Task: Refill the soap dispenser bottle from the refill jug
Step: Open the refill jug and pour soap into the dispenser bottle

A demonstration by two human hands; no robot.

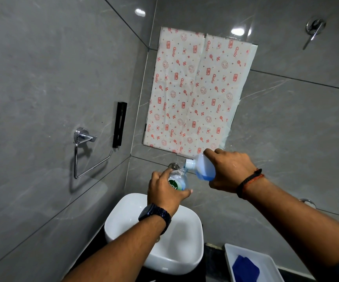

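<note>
My left hand [165, 192] grips a clear soap dispenser bottle [177, 181] with a green label, held above the white basin, its open neck pointing up and to the right. My right hand [230, 169] holds a translucent white refill jug [204, 166] tipped to the left, blue liquid pooled in its lower part. The jug's spout [190, 164] sits against the bottle's neck. Some blue liquid shows inside the bottle. My fingers hide most of both containers.
A white basin [187, 251] stands below my hands. A chrome wall tap [173, 165] pokes out behind the bottle. A towel ring [84, 151] hangs on the left wall. A white tray [266, 263] with a blue cloth sits at bottom right. Patterned paper covers the mirror.
</note>
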